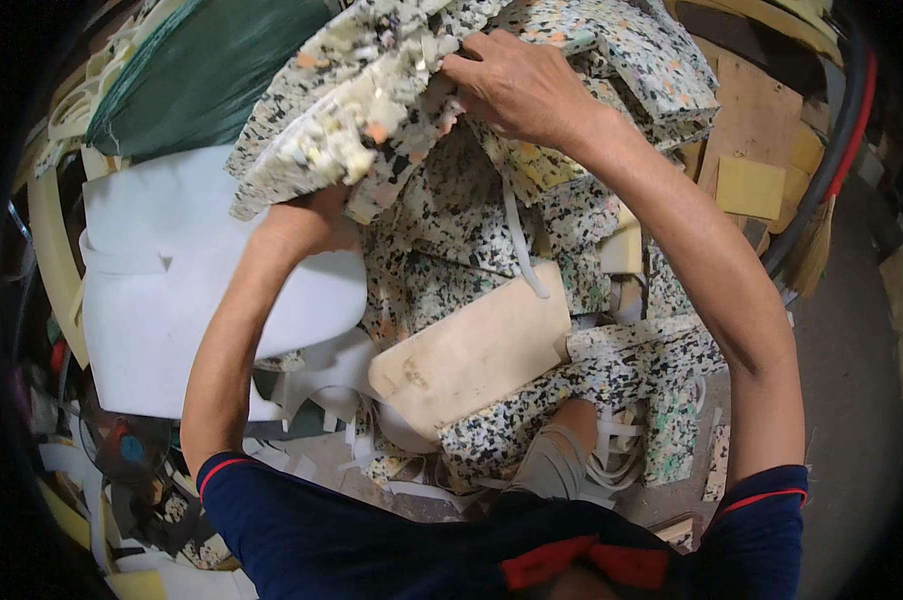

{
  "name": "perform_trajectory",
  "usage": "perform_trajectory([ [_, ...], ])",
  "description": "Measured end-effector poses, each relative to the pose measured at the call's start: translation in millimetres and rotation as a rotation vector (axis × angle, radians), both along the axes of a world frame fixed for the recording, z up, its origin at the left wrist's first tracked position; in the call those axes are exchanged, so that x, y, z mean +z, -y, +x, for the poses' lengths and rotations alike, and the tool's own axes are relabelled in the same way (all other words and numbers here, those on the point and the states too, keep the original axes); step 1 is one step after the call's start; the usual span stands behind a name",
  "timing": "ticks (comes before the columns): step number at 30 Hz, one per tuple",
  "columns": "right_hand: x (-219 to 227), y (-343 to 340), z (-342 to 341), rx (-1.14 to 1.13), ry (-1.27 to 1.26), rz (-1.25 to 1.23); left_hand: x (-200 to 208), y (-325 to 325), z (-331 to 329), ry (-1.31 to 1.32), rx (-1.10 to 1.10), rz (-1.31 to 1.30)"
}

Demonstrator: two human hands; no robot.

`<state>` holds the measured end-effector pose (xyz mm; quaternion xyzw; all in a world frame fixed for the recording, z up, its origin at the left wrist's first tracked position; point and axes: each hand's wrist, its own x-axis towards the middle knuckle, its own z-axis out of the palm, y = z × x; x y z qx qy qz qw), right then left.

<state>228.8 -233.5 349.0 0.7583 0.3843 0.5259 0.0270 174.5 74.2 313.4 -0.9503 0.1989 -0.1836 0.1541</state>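
A thick speckled foam piece (321, 150), white with black, orange and grey flecks, is held up at the top middle, its torn edge facing me. My left hand (316, 222) grips it from below at its near end; those fingers are mostly hidden by the foam. At the other end, my right hand (526, 85) has curled fingers closed on the ragged edge. More speckled foam (651, 70) lies behind and under my right hand. Below the held piece is a heap of foam scraps (441, 220).
White foam sheets (201, 320) lie at left, beside a green wrapped bundle (201, 80). A cream foam slab (481, 350) rests on speckled strips (511, 420) near my leg. At right are a yellow block (751, 187), black and red hoses (856, 130) and a broom (811, 250).
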Motion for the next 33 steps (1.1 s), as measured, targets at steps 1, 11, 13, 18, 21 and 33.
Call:
perform_trajectory([
  [1,-4.9,-1.5,-1.8,-0.013,-0.029,-0.005,-19.8,-2.7,3.3,0.107,0.025,-0.010],
  [11,-83.3,-33.2,-26.7,-0.098,-0.287,0.092,53.0,-39.5,65.5,0.804,-0.221,-0.067],
  [13,-106.9,-44.7,-24.6,-0.142,-0.389,0.012,87.4,-35.8,77.2,0.869,-0.136,-0.215],
  [18,-129.5,-41.2,-6.3,0.117,-0.432,0.065,162.8,-37.7,115.5,0.906,0.104,-0.267],
  [21,-101.9,-5.2,-7.6,0.146,-0.638,0.051,182.2,-40.4,128.1,1.043,0.084,-0.267],
  [33,43.4,147.0,-51.5,0.933,-0.685,0.845,165.3,-44.8,112.2,1.290,-0.153,-0.170],
])
